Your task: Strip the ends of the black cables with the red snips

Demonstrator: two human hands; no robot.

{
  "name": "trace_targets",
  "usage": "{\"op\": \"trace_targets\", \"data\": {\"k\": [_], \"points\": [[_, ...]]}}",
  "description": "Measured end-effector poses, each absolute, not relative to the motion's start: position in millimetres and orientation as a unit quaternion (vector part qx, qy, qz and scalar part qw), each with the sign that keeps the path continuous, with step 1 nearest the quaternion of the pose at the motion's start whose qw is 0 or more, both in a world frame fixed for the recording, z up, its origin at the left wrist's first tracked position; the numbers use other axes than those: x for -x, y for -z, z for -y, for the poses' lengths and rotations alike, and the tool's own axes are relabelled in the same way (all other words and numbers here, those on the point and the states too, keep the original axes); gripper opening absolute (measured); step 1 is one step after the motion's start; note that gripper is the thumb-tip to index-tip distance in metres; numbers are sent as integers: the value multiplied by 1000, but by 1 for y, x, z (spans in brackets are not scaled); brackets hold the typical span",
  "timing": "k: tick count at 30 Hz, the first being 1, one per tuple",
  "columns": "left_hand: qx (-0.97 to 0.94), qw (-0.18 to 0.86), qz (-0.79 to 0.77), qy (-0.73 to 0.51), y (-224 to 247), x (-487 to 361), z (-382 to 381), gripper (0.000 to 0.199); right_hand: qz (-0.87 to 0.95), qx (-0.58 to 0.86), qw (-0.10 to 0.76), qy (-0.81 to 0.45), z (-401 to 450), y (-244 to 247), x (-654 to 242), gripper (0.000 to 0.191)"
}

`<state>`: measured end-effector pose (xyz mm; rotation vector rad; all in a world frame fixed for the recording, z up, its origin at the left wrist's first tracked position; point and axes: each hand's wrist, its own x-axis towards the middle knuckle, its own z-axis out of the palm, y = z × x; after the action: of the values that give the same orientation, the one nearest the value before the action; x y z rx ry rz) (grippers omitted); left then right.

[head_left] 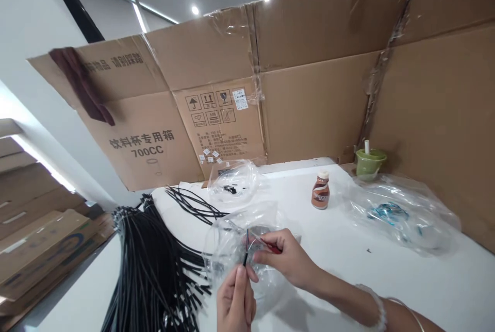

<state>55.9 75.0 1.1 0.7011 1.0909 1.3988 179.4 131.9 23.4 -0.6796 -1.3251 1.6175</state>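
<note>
At lower centre, black cable (pixel 245 259) is pinched by left hand (pixel 237 297), red-handled tool (pixel 275 249) by right hand (pixel 285 255); wires (pixel 248 237) are seemingly being worked, steady hold required next.

Place looked like small assembly workshop, for cable work. Signs of this: white worktable (pixel 340 249), thick bundle of black cables (pixel 145 265) at its left side, clear bag (pixel 255 175) with small black parts, another clear bag (pixel 429 208) with blue-green pieces. Left hand (pixel 236 296) held cable end (pixel 245 258) with thin coloured wires. Cardboard sheets (pixel 313 115) with printed carton marks stood behind worktable like screen. Cardboard boxes (pixel 42 260) lay stacked at far left. Ceiling lights (pixel 195 10) were lit.
</note>
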Motion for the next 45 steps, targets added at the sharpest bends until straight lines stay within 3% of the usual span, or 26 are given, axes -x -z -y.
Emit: {"op": "trace_targets", "data": {"k": [9, 16, 24, 35, 41, 45], "points": [[-316, 581, -465, -590, -4, -54, -65, 53, 393, 290, 439, -754, -142, -32, -169, 42], [-333, 574, -473, -580, 1, -51, -73, 54, 390, 277, 432, -764, -149, -29, -165, 41], [-332, 589, -446, -586, 6, -44, -67, 54, 393, 256, 390, -792, -145, -37, -156, 54], [-291, 602, -411, -620, -4, -28, -42, 47, 437, 259, 395, -766, -132, -47, -145, 43], [-276, 479, -365, -749, -46, -15, -50, 33, 486, 298, 394, -721, -92, -31, -134, 62], [-264, 393, -305, -826, -89, 13, -61, 25, 623, 326, 315, -638, -50, -11, -136, 62]]}}
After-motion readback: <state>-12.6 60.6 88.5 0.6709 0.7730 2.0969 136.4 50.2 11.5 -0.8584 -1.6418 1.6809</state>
